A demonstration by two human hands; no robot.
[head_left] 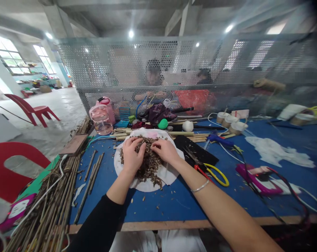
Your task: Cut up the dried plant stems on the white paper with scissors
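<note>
A heap of dried brown plant bits (147, 166), like husks or seed pods, is piled on a round white cloth (171, 178) in the middle of the blue table. My left hand (133, 154) rests on the heap's left side, thumb and fingers apart, with nothing visible in its grasp. At the right side of the heap, my right hand (165, 150) has its fingers drawn together in a pinch; what is between the tips is too small to make out. Scissors (200, 164) with red and yellow handles lie right of the cloth on a black sheet (184, 147).
Bundled thin sticks (50, 199) line the left edge, with loose sticks (92, 175) nearby. A pink bottle (103, 119), wooden rods (179, 133), a blue glue gun (221, 140) and paper cups (237, 126) stand or lie behind. A perforated screen (116, 70) separates co-workers opposite.
</note>
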